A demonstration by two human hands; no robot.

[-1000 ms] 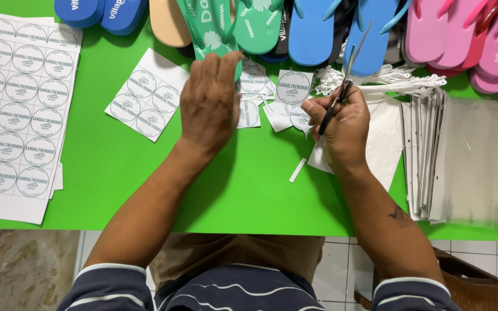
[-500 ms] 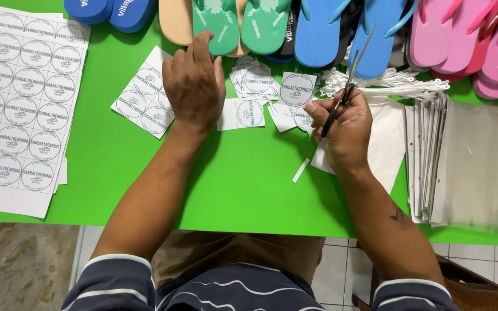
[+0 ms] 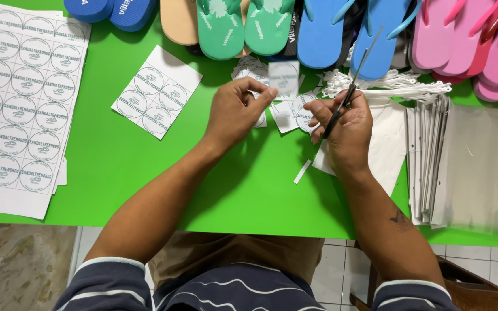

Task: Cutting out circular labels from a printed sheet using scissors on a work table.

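Cut sticker square (image 3: 283,78): small white paper piece with pale round printed label, pinched at lower edge between left-hand fingertips, held upright above green table, just in front of green and blue sandals

Scissors (image 3: 350,86): dark handles, slim metal blades, gripped in right hand, blades shut, pointing up and away toward blue sandal, tilted slightly right

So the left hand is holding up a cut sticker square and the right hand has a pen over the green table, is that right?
Not quite. The right hand holds scissors, not a pen, as the head view shows. The rest stands: the left hand pinches a cut sticker square over the green table.
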